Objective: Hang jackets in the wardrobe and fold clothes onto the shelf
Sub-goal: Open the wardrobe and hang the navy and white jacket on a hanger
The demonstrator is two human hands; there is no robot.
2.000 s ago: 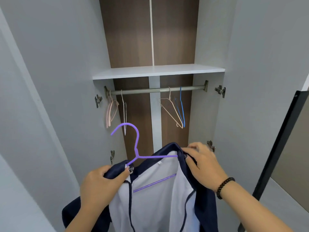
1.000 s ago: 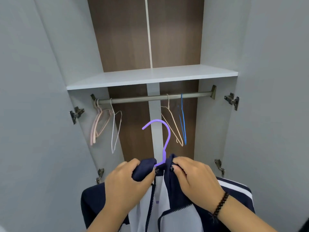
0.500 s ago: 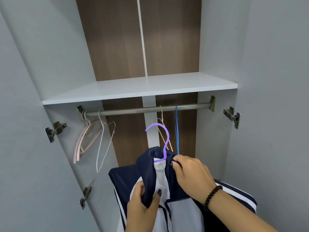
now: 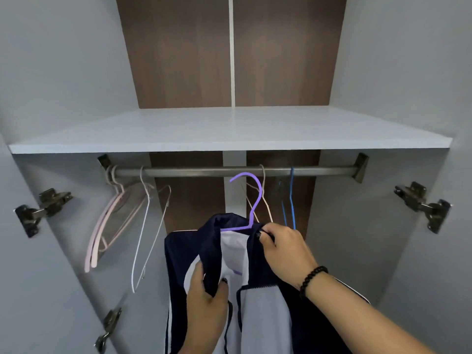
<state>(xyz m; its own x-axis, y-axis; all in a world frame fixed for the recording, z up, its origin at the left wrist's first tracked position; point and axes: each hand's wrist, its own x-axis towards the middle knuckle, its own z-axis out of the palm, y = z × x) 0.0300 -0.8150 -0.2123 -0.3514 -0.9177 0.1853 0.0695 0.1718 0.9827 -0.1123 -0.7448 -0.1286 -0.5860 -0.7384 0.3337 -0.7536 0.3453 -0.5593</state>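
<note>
A navy and white jacket hangs on a purple hanger in front of the open wardrobe. The hanger's hook is just below the metal rail, apparently not over it. My right hand grips the jacket's collar at the hanger's right shoulder. My left hand holds the jacket's front edge lower down, fingers curled round the dark fabric. The grey shelf spans the wardrobe above the rail with nothing on it.
Pink hangers and a white wire hanger hang at the rail's left end. A beige hanger and blue hangers hang right of centre. Both wardrobe doors stand open, with metal hinges on the side panels.
The jacket on its hanger has been lifted toward the rail, and the view has moved closer to the wardrobe. My left hand slid down from the collar to the front edge.
</note>
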